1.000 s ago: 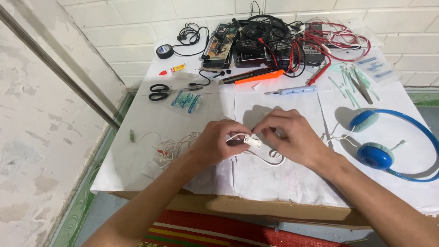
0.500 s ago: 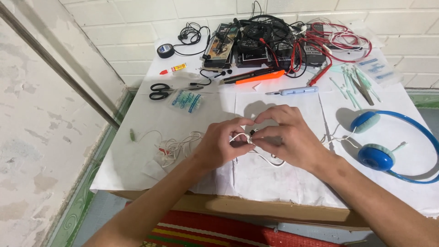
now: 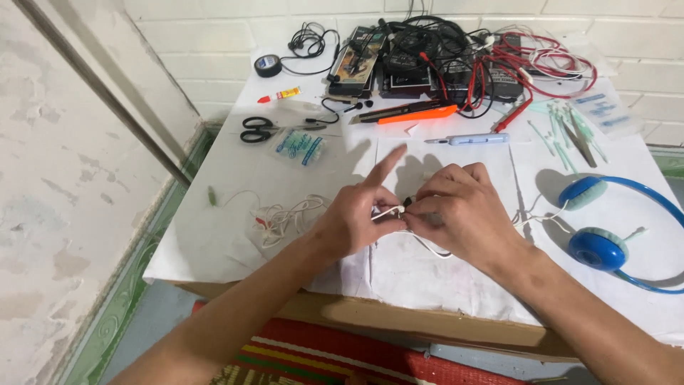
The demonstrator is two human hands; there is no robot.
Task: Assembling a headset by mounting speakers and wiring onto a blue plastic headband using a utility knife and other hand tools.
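Both forearms come in from 6 o'clock and meet at centre. My left hand pinches with thumb and middle fingers, index finger raised toward 1 o'clock. My right hand curls knuckles-up, fingertips touching the left's.

This looks like a small home repair corner for electronics, set against a white brick wall. A paper-covered table carries a heap of black devices and red and black test leads, a roll of black tape, scissors, an orange knife and blue headphones. What the dark devices are is hard to tell from here.
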